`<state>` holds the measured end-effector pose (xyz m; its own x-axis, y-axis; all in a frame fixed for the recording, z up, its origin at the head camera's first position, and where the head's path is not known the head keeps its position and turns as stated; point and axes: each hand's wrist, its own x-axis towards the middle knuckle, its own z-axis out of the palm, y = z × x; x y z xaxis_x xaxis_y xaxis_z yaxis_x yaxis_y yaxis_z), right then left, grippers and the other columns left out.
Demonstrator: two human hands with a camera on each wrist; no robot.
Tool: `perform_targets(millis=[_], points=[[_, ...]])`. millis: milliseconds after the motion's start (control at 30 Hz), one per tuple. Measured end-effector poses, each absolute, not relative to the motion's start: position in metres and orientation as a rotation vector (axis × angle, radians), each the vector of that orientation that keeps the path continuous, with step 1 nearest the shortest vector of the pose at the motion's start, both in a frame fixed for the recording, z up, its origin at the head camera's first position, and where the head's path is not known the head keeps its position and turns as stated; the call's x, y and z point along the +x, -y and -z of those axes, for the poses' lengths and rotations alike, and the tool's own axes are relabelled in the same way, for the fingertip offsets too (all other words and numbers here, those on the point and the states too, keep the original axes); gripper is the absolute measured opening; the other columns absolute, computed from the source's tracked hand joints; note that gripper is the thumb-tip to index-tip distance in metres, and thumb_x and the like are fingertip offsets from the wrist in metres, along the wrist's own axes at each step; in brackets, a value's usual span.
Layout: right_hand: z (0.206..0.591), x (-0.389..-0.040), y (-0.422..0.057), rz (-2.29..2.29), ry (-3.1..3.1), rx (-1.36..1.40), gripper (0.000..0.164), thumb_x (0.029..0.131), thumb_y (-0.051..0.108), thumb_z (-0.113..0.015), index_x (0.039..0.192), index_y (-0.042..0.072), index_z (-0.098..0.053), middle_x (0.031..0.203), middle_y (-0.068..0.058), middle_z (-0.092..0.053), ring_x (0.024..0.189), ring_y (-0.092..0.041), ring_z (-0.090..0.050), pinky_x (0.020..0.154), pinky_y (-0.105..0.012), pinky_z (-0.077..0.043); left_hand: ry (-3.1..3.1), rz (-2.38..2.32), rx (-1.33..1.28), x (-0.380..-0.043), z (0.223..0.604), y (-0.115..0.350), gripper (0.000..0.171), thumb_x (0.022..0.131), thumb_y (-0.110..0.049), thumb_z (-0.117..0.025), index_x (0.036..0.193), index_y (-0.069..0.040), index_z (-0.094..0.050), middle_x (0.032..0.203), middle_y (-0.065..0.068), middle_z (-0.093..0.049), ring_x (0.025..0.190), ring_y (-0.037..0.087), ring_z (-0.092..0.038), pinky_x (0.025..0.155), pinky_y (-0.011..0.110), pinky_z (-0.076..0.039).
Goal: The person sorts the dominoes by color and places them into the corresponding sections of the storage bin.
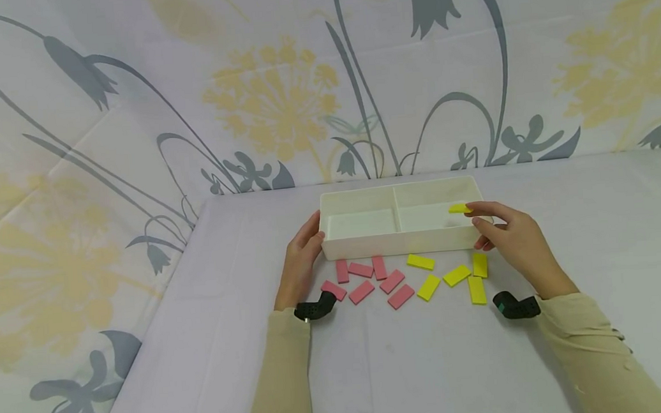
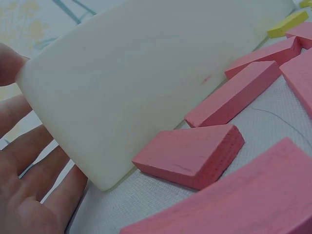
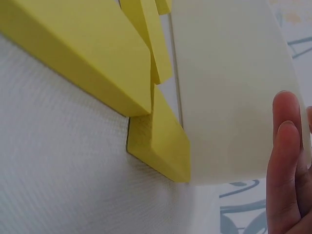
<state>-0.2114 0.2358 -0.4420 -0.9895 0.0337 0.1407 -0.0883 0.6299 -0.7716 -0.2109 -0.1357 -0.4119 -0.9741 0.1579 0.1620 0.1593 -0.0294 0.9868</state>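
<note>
- Right hand (image 1: pixel 517 237) pinches a yellow rectangular block (image 1: pixel 458 208) over a white plastic box (image 1: pixel 396 245), right compartment.
- Left hand (image 1: pixel 302 255), fingers spread, touches its left end.
- Seemingly early: seven pink rectangular blocks (image 1: pixel 392 281), five yellow ones (image 1: pixel 457 276) remain outside.

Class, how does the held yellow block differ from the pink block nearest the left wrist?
The yellow block is held in the right hand's grip; the pink block lies on the cloth. The yellow block is over the right compartment of the white box; the pink block is outside. Both are flat rectangles.
</note>
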Motion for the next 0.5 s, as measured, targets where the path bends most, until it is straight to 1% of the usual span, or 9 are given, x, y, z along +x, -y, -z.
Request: perform_targets(millis=[33,133,200,267,333,433,500], points=[[0.435,-0.207,-0.233,-1.303,2.71,0.039,0.045,0.085,0.057,-0.043,0.122,0.033,-0.051,0.094,0.002,-0.062,0.06,-0.012,-0.061,0.06,-0.027,-0.047,2.188,2.223,-0.358,-0.211,0.412,0.136,0.047,0.093,-0.018,-0.046,0.138,-0.009,-0.034,0.139,0.008,-0.036,0.126,0.021,-0.034,0.099,0.033,-0.032],[0.412,-0.194,-0.223,-1.346,2.718,0.054,0.043,0.088,0.048,-0.045,0.123,0.024,-0.053,0.078,-0.005,-0.065,0.061,-0.017,-0.062,0.061,-0.028,-0.046,2.18,2.226,-0.367,-0.212,0.413,0.136,0.047,0.093,-0.018,-0.046,0.138,-0.009,-0.034,0.139,0.008,-0.036,0.126,0.021,-0.034,0.099,0.033,-0.032],[0.4,-0.187,-0.218,-1.372,2.723,0.06,0.04,0.09,0.043,-0.047,0.122,0.019,-0.053,0.073,-0.007,-0.065,0.063,-0.021,-0.062,0.062,-0.03,-0.046,2.171,2.227,-0.364,-0.215,0.418,0.137,0.047,0.092,-0.02,-0.048,0.137,-0.011,-0.035,0.139,0.007,-0.037,0.126,0.02,-0.035,0.099,0.033,-0.033],[0.394,-0.184,-0.215,-1.375,2.735,0.062,0.039,0.091,0.039,-0.047,0.122,0.016,-0.053,0.071,-0.008,-0.065,0.065,-0.022,-0.062,0.065,-0.033,-0.045,2.161,2.23,-0.357,-0.219,0.424,0.138,0.048,0.092,-0.022,-0.049,0.137,-0.012,-0.036,0.138,0.006,-0.038,0.126,0.018,-0.035,0.099,0.033,-0.033],[0.397,-0.186,-0.217,-1.372,2.741,0.056,0.04,0.09,0.043,-0.046,0.12,0.018,-0.054,0.071,-0.007,-0.065,0.064,-0.02,-0.062,0.066,-0.035,-0.045,2.162,2.221,-0.349,-0.222,0.43,0.139,0.047,0.092,-0.023,-0.049,0.137,-0.014,-0.037,0.138,0.004,-0.039,0.125,0.016,-0.036,0.099,0.033,-0.033],[0.406,-0.191,-0.221,-1.354,2.744,0.044,0.05,0.085,0.058,-0.042,0.119,0.023,-0.054,0.07,-0.005,-0.065,0.059,-0.017,-0.06,0.067,-0.036,-0.043,2.163,2.224,-0.342,-0.224,0.43,0.139,0.046,0.092,-0.021,-0.048,0.137,-0.014,-0.037,0.138,0.003,-0.038,0.125,0.016,-0.035,0.099,0.034,-0.033],[0.409,-0.193,-0.223,-1.35,2.746,0.039,0.057,0.081,0.065,-0.04,0.117,0.025,-0.054,0.069,-0.004,-0.065,0.058,-0.016,-0.06,0.066,-0.034,-0.042,2.167,2.229,-0.349,-0.221,0.426,0.139,0.046,0.093,-0.018,-0.047,0.137,-0.013,-0.036,0.139,0.005,-0.037,0.126,0.018,-0.034,0.099,0.035,-0.032]])
